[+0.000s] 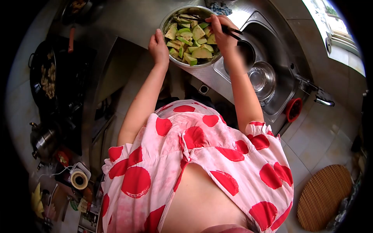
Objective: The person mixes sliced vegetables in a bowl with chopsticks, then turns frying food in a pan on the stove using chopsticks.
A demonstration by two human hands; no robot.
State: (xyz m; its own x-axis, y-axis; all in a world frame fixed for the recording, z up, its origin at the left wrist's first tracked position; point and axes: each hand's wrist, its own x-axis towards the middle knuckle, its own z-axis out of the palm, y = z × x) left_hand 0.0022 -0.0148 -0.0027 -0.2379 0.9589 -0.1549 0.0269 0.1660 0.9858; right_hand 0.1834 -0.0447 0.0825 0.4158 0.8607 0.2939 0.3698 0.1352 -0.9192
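Observation:
A round metal bowl (168, 18) stands at the counter's front edge, full of cut green-skinned vegetable chunks (190, 40) with pale flesh, perhaps green eggplant. My left hand (159, 48) grips the bowl's left rim, thumb up along its side. In my right hand (224, 34) are dark chopsticks (231, 31); their tips reach in over the chunks near the far side of the bowl. Part of the right fingers is hidden behind the hand itself.
To the right is a steel sink (278, 46) holding a clear bowl (262, 79) and a dark pan, beside a faucet (324, 99). A wok (47, 73) with browned pieces sits on the stove at left, near a steel pot (44, 141). A blue cloth (220, 8) lies behind the bowl.

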